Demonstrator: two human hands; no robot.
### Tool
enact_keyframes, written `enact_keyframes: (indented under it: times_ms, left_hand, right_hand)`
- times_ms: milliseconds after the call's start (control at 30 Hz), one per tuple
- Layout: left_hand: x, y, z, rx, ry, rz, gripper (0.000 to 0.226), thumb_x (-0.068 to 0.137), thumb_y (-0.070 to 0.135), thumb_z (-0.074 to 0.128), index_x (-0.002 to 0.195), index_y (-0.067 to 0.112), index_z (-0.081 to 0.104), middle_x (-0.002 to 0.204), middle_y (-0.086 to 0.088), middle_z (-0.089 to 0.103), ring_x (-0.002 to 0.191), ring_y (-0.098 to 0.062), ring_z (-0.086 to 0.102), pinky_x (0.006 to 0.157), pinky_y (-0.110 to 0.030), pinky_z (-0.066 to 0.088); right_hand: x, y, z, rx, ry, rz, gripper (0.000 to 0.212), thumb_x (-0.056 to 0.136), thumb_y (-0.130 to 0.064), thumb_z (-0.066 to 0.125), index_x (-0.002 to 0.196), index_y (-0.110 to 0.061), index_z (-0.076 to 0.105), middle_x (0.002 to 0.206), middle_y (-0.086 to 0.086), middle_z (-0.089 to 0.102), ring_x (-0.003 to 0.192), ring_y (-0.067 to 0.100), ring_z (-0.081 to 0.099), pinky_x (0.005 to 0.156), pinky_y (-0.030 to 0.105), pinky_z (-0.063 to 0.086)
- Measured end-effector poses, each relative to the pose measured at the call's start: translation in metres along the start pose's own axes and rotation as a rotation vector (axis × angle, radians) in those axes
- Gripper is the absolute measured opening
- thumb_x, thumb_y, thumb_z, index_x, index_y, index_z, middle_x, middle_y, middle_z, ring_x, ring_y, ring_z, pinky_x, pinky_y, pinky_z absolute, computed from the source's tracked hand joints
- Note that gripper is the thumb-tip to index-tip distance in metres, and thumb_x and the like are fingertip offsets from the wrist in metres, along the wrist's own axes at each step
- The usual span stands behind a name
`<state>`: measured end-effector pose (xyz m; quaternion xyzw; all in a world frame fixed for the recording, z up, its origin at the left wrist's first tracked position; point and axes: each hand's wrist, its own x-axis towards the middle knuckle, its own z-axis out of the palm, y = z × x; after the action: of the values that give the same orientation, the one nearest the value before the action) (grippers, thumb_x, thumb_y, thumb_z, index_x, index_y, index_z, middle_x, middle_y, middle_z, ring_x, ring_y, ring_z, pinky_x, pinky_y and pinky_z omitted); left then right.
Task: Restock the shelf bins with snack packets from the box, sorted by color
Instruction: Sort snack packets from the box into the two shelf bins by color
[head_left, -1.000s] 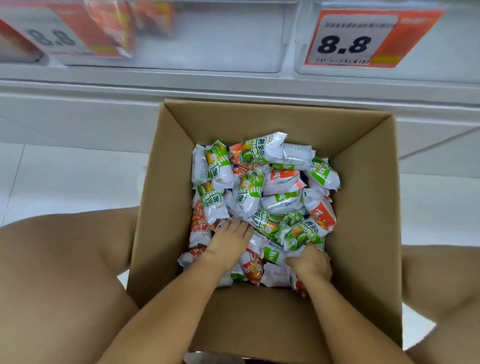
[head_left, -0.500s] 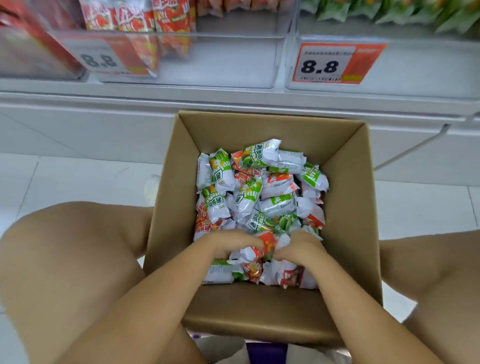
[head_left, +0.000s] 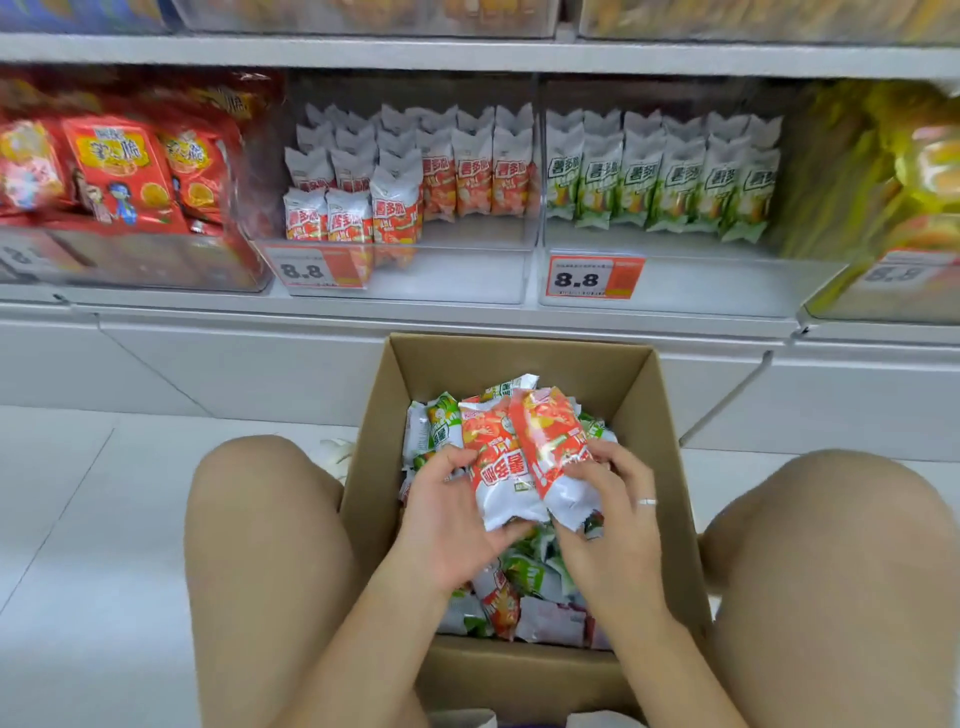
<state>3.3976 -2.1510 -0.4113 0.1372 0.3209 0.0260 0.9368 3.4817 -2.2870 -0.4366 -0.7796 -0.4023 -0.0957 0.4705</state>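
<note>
A cardboard box (head_left: 670, 447) stands on the floor between my knees, holding a heap of green and orange snack packets (head_left: 524, 577). My left hand (head_left: 447, 514) grips one orange packet (head_left: 493, 462) above the heap. My right hand (head_left: 613, 514) grips a second orange packet (head_left: 556, 447) pressed against the first. On the shelf behind, a clear bin (head_left: 415, 280) holds rows of orange packets, and the bin to its right (head_left: 675, 291) holds green packets.
Red snack bags (head_left: 119, 171) fill the bin at the left and yellow bags (head_left: 909, 171) the bin at the right. Orange 8.8 price tags (head_left: 592, 278) hang on the bin fronts. My bare knees flank the box on the white tiled floor (head_left: 78, 519).
Both hands have come up out of the heap, each with an orange packet. The view has tilted up, bringing the shelf bins into sight.
</note>
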Motion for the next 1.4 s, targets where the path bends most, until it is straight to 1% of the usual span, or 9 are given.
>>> enact_keyframes:
  times_ms: [133, 333, 500, 667, 833, 933, 1133, 1233, 1400]
  left_hand:
    - [-0.021, 0.001, 0.009, 0.100, -0.022, 0.112, 0.034, 0.089, 0.028, 0.054, 0.107, 0.005, 0.071, 0.107, -0.015, 0.070, 0.087, -0.026, 0.071, 0.065, -0.033, 0.058]
    - [-0.035, 0.008, 0.006, 0.247, 0.021, 0.209, 0.033, 0.086, 0.016, 0.060, 0.116, 0.004, 0.066, 0.111, -0.014, 0.069, 0.093, -0.024, 0.068, 0.077, -0.033, 0.054]
    - [-0.038, 0.007, 0.009, 0.247, -0.055, 0.231, 0.032, 0.085, 0.013, 0.067, 0.115, 0.000, 0.067, 0.116, -0.020, 0.066, 0.098, -0.029, 0.069, 0.074, -0.034, 0.057]
    - [-0.032, 0.007, 0.011, 0.333, -0.090, 0.277, 0.057, 0.081, 0.013, 0.071, 0.134, 0.002, 0.052, 0.131, -0.020, 0.058, 0.121, -0.036, 0.056, 0.103, -0.047, 0.045]
    - [-0.035, 0.009, 0.012, 0.496, -0.023, 0.264, 0.065, 0.073, 0.018, 0.075, 0.133, 0.010, 0.051, 0.123, -0.013, 0.065, 0.113, -0.030, 0.063, 0.096, -0.044, 0.050]
    - [-0.040, 0.018, 0.011, 0.645, 0.042, 0.288, 0.071, 0.066, 0.020, 0.079, 0.131, 0.019, 0.050, 0.115, -0.005, 0.070, 0.107, -0.022, 0.066, 0.089, -0.035, 0.051]
    - [-0.054, 0.044, 0.001, 0.975, 0.249, 0.419, 0.081, 0.057, 0.032, 0.085, 0.127, 0.028, 0.043, 0.113, 0.001, 0.065, 0.095, -0.010, 0.068, 0.083, -0.027, 0.054]
    - [-0.059, 0.053, 0.001, 0.981, 0.343, 0.575, 0.052, 0.066, 0.022, 0.088, 0.106, 0.025, 0.056, 0.093, 0.007, 0.070, 0.080, -0.002, 0.068, 0.066, -0.016, 0.050]
    - [-0.064, 0.062, 0.001, 0.789, 0.207, 0.660, 0.050, 0.059, 0.020, 0.081, 0.107, 0.016, 0.066, 0.096, 0.002, 0.075, 0.090, -0.010, 0.069, 0.078, -0.023, 0.052]
  right_hand:
    - [0.000, -0.010, -0.004, 0.059, -0.066, -0.064, 0.059, 0.066, -0.001, 0.082, 0.111, -0.021, 0.050, 0.129, -0.001, 0.042, 0.125, 0.010, 0.042, 0.090, 0.036, 0.054]
    - [0.013, -0.046, -0.014, 0.319, -0.099, 0.114, 0.020, 0.086, -0.044, 0.059, 0.105, -0.040, 0.060, 0.124, -0.023, 0.052, 0.120, 0.004, 0.051, 0.095, 0.012, 0.041]
    - [0.023, -0.060, -0.008, 0.651, -0.042, 0.602, 0.037, 0.072, -0.033, 0.075, 0.107, -0.037, 0.064, 0.118, -0.015, 0.063, 0.111, -0.002, 0.058, 0.081, 0.017, 0.055]
    - [0.029, -0.061, -0.007, 0.797, -0.161, 0.774, 0.042, 0.077, -0.045, 0.073, 0.116, -0.041, 0.057, 0.121, -0.006, 0.064, 0.108, 0.012, 0.064, 0.081, 0.027, 0.057]
    - [0.032, -0.053, -0.007, 0.869, -0.100, 0.916, 0.063, 0.058, -0.025, 0.082, 0.114, -0.037, 0.055, 0.120, 0.004, 0.063, 0.105, 0.022, 0.065, 0.089, 0.045, 0.054]
    - [0.040, -0.047, -0.014, 0.827, -0.097, 0.929, 0.066, 0.051, -0.028, 0.082, 0.112, -0.036, 0.058, 0.119, 0.005, 0.063, 0.105, 0.024, 0.065, 0.090, 0.047, 0.053]
    - [0.057, -0.038, -0.030, 0.894, -0.037, 0.956, 0.058, 0.073, -0.002, 0.076, 0.122, -0.025, 0.055, 0.112, 0.008, 0.064, 0.096, 0.022, 0.067, 0.080, 0.038, 0.054]
    - [0.062, -0.036, -0.034, 0.787, 0.015, 0.869, 0.054, 0.081, 0.006, 0.068, 0.123, -0.024, 0.055, 0.110, 0.003, 0.066, 0.089, 0.010, 0.068, 0.082, 0.033, 0.053]
    - [0.072, -0.033, -0.041, 0.829, 0.071, 0.904, 0.036, 0.087, -0.003, 0.064, 0.119, -0.017, 0.055, 0.101, 0.004, 0.070, 0.081, 0.010, 0.069, 0.073, 0.023, 0.057]
